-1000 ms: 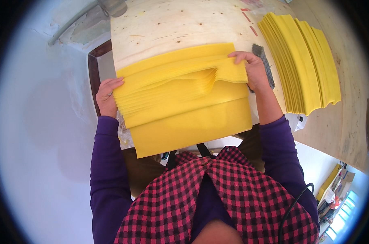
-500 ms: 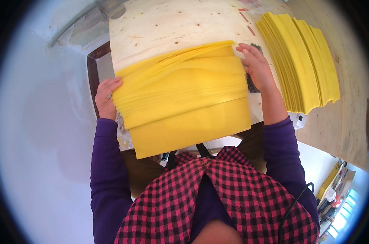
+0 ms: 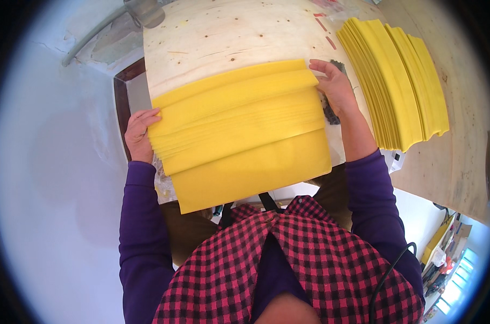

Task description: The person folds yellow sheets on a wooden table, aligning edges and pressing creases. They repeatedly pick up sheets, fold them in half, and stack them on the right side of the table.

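Note:
A fanned stack of yellow fabric sheets (image 3: 245,146) lies in front of me, its layers stepped toward my body and its nearest edge overhanging the table. At the stack's far left corner, my left hand (image 3: 139,137) is closed on the edge, fingertips on top. My right hand (image 3: 337,89) pinches the far right edge of the top sheets; its index finger is stretched out past the corner. What lies under the fabric is hidden.
To the right stands a second pile of folded yellow fabric (image 3: 393,86) on a wooden table (image 3: 445,167). A dark, rough strip (image 3: 331,110) lies beside my right wrist. Beyond the stack is pale plywood (image 3: 212,32); a white wall (image 3: 56,162) rises at left.
The top sheet's slanting wrinkles have flattened into straighter, level folds. My right hand has shifted slightly left, onto the fabric's edge. The left hand stays at its corner.

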Action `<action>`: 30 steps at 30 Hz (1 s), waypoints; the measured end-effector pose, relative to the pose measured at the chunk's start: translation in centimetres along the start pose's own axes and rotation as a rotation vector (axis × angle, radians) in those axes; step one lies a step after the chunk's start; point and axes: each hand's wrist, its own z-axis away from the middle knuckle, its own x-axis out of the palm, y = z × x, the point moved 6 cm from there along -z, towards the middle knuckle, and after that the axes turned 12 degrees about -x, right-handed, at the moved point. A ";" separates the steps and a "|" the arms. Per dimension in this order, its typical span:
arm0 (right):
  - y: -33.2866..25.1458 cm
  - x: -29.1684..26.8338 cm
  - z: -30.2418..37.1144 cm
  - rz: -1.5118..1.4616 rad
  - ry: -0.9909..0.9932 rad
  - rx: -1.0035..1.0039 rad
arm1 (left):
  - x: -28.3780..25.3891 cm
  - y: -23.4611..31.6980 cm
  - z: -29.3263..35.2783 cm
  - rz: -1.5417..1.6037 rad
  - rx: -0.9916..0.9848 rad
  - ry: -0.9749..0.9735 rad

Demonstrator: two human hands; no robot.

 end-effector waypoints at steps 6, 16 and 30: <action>0.3 -0.1 -0.5 -0.215 0.042 0.044 | -0.1 0.2 0.1 -0.013 0.025 -0.005; -0.7 0.9 -0.9 0.233 0.035 -0.077 | -0.2 0.7 0.1 -0.072 0.098 -0.006; 1.2 0.7 -1.7 0.303 0.151 -0.240 | -0.1 1.4 0.3 -0.247 0.221 -0.024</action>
